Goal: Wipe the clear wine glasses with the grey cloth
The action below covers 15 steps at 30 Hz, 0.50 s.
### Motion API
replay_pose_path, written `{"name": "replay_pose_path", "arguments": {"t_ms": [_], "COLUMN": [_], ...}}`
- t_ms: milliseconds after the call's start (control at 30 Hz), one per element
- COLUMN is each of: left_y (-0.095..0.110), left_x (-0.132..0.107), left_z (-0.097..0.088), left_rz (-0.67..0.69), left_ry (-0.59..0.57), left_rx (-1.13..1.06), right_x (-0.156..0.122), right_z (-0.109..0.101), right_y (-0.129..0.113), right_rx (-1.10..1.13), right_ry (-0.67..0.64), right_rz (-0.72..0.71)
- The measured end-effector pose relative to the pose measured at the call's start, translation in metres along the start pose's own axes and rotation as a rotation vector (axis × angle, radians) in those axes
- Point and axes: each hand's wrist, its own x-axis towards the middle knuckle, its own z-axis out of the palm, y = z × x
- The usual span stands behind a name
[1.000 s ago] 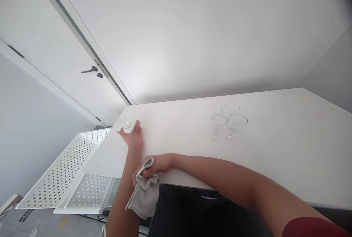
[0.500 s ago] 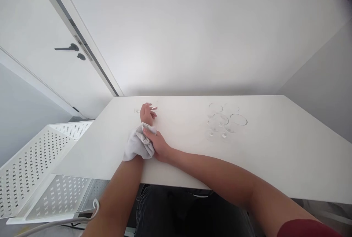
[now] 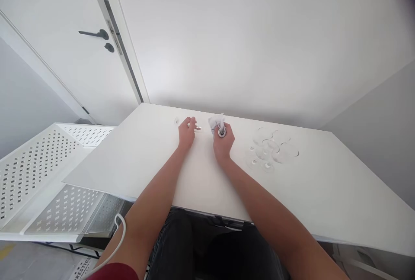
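Note:
My left hand point(image 3: 187, 132) is closed round a clear wine glass held sideways. The wine glass point(image 3: 177, 121) shows its round foot left of the hand, and part of its clear bowl shows to the right of the fingers. A light grey cloth point(image 3: 216, 120) is bunched in my right hand point(image 3: 224, 140), with a rolled end showing at the top of the fist. The cloth is apart from the glass, a short way to its right. Both hands are over the far half of the white table point(image 3: 207, 185).
Several clear stemmed glasses point(image 3: 270, 145) stand close together on the right part of the table. White perforated racks point(image 3: 35, 163) stand at the left, and a white cable point(image 3: 119, 236) loops near my left forearm. A wall rises behind the table.
The cloth was draped over my left wrist with my right hand gripping it. It is now off the wrist, bunched in my right hand, which has moved right and away. The view has tilted.

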Motion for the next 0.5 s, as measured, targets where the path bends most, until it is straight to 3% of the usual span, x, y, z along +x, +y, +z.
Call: {"name": "replay_pose_path", "arguments": {"t_ms": [133, 233, 367, 500], "left_y": [0.007, 0.009, 0.006, 0.006], "left_x": [-0.004, -0.003, -0.001, 0.000], "left_z": [0.005, 0.006, 0.006, 0.006], "left_rz": [0.058, 0.057, 0.039, 0.033], "left_ry": [-0.150, -0.173, -0.103, -0.080], "left_rx": [0.043, 0.009, -0.068, -0.102], "right_x": [-0.003, -0.003, -0.001, -0.001], "right_z": [0.014, 0.013, 0.010, 0.011], "right_y": [0.007, 0.006, 0.007, 0.006], "right_rx": [0.016, 0.005, -0.036, 0.112], "right_ry": [-0.178, -0.158, -0.063, -0.224], "right_rz": [-0.025, -0.012, 0.016, 0.044]}}
